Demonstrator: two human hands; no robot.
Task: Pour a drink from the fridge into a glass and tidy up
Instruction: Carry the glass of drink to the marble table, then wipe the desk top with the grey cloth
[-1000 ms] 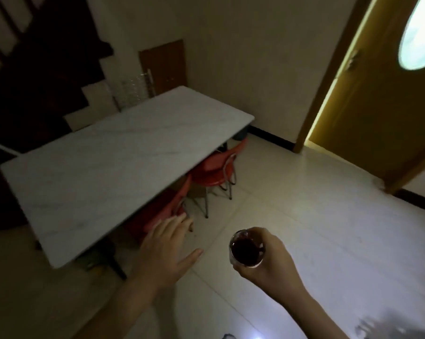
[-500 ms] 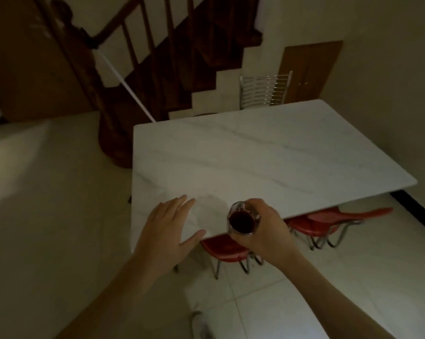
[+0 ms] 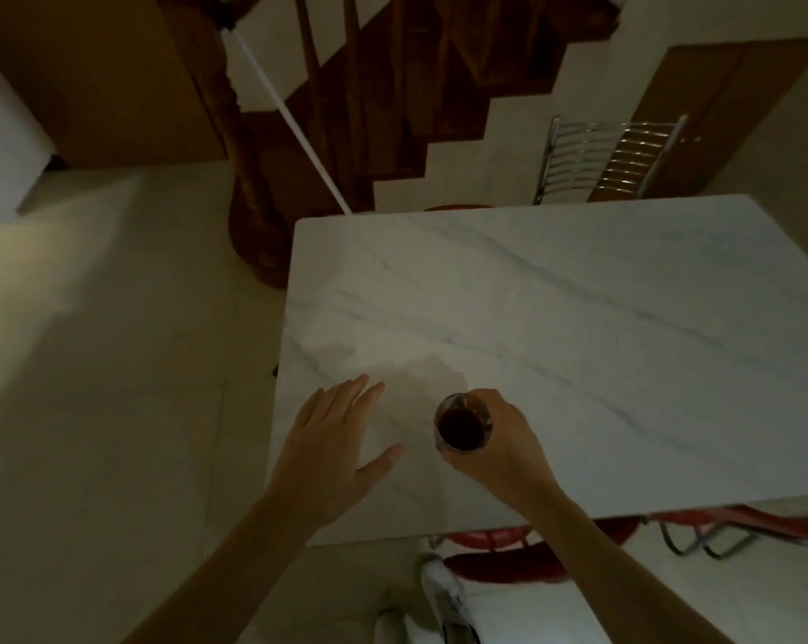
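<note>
Our right hand (image 3: 499,446) wraps its fingers around the glass (image 3: 462,424) of dark drink, held over the near part of the table (image 3: 578,318). Our left hand (image 3: 332,441) (fingers spread, holding nothing) hovers just beside it

Over the table (image 3: 578,318), the left hand (image 3: 332,453) hovers flat, fingers spread; the right hand (image 3: 495,448) grips the glass (image 3: 461,425).

One head-worn camera looked steeply down from close above the white table (image 3: 555,318). The staircase (image 3: 392,86) filled the frame's upper middle; both forearms entered from the bottom edge.
</note>
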